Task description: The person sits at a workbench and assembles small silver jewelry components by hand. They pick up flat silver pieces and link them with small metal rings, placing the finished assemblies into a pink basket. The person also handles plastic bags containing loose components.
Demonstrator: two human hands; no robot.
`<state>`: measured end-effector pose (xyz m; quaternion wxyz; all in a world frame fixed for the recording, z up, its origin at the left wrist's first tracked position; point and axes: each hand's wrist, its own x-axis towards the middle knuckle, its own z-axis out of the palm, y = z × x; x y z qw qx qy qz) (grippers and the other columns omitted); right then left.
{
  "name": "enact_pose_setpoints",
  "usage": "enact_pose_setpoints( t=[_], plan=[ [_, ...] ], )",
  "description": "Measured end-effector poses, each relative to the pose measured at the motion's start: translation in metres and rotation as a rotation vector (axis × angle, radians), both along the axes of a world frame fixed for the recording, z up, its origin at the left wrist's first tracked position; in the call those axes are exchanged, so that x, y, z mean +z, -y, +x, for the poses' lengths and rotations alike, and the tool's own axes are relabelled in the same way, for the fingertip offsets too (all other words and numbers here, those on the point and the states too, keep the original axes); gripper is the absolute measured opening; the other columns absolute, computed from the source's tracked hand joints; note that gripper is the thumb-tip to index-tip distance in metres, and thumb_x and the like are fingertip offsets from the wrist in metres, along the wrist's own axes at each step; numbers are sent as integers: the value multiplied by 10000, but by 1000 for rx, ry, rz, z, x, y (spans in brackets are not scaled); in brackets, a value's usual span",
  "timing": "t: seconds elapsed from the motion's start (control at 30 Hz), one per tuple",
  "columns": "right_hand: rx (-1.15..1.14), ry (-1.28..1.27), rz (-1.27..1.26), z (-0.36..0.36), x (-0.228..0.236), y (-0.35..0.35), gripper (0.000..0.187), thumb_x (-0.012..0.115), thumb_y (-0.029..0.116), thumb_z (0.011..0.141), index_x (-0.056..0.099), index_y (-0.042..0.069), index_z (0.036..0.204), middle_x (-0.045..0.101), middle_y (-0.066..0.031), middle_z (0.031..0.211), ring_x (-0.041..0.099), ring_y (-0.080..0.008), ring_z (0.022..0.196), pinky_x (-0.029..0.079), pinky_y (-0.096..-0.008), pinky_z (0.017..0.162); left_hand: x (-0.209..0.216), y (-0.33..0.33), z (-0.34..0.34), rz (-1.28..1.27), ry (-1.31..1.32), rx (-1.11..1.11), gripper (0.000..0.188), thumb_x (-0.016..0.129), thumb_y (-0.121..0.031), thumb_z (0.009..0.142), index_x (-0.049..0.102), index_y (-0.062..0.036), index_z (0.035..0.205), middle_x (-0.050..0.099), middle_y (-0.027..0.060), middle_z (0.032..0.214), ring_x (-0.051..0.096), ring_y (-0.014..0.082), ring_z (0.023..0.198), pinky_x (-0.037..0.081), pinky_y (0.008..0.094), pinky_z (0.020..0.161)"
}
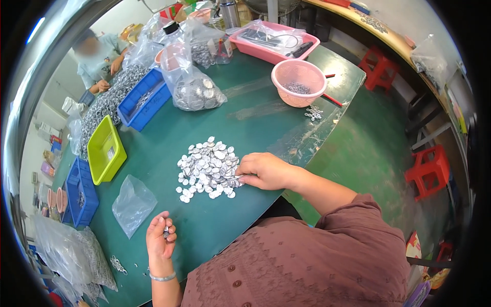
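A loose pile of small silver metal discs (208,168) lies on the green tabletop. At its right edge my right hand (266,171) reaches in, thumb and fingers drawn together at the discs; what is between the fingertips is too small to make out. My left hand (161,235), palm up near the table's front, has its fingers curled around a few small silver metal pieces (166,232). Just beyond that hand lies a flat, clear plastic bag (133,204).
A yellow-green tray (106,149), blue trays (145,100) and a heap of metal rings (120,87) line the left. Farther back stand a bag of discs (197,93), a pink bowl (299,83) and a pink tray (276,43). Another person (99,59) sits at the far left.
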<state>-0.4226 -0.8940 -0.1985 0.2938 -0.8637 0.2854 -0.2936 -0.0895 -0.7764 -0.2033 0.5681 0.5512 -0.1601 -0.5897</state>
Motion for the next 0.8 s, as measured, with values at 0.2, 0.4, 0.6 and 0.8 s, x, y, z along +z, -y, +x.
enact_pose_setpoints(
  t=[0.2, 0.4, 0.6, 0.8],
  plan=[
    [-136, 12, -59, -27, -8, 2, 146, 612, 118, 753, 595, 46, 880, 562, -87, 802, 549, -273, 781, 452, -362, 676, -8, 4, 5, 49, -117, 76, 131, 489, -150, 888, 519, -34, 940, 479, 34, 696, 423, 104, 549, 324, 170, 392],
    [-668, 40, -183, -95, -14, 18, 131, 623, 116, 717, 600, 55, 832, 560, -100, 809, 546, -292, 807, 454, -382, 701, 2, 5, -3, 52, -216, 119, 135, 491, -180, 888, 520, -48, 890, 463, 20, 661, 411, 101, 541, 324, 179, 390],
    [-1061, -141, -383, -163, -37, 39, 196, 639, 104, 697, 605, 42, 881, 546, -104, 931, 514, -299, 901, 433, -378, 772, -1, 9, -10, 38, -215, 70, 116, 501, -167, 882, 517, -52, 871, 460, 19, 656, 406, 100, 529, 325, 185, 389],
    [-985, -461, -358, -163, -33, 55, 361, 657, 253, 714, 567, 30, 983, 528, -90, 998, 473, -272, 969, 405, -358, 811, -32, 11, 10, 34, 45, -8, 120, 505, -167, 880, 514, -48, 877, 460, 19, 648, 415, 103, 524, 330, 186, 385]
  ],
)
